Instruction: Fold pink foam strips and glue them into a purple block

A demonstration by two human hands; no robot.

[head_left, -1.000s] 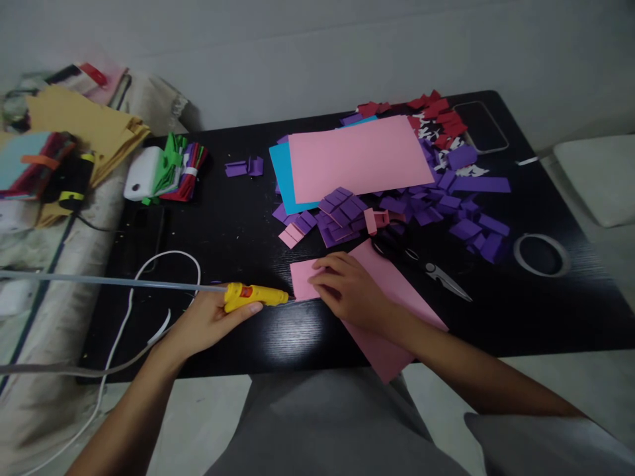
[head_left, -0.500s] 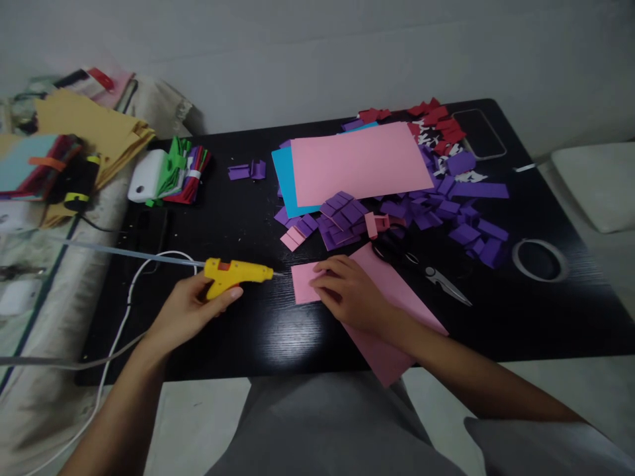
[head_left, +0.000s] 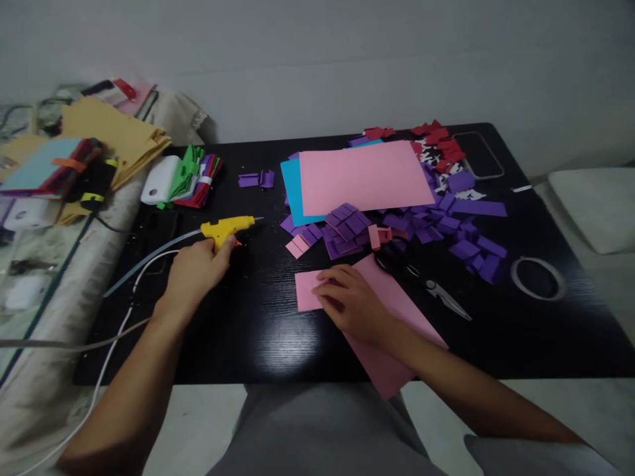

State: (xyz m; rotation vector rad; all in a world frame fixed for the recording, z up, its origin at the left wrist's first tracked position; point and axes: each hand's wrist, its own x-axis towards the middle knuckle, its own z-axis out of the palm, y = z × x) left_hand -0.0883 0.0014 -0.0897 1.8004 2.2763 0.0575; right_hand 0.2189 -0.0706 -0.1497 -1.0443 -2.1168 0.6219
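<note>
As L hand [head_left: 194,272] grips glue gun [head_left: 233,226] over shiny blk table [head_left: 233,330], wall [head_left: 317,59] behind it, R hand [head_left: 354,303] (grip unclear) touches card [head_left: 305,292].

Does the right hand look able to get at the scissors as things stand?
Probably yes: the scissors lie nearby, their blades uncovered, though the right hand is on the small pink piece.

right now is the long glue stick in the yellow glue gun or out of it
Partly in: the glue stick enters the rear of the yellow glue gun, a long length sticking out behind.
</note>
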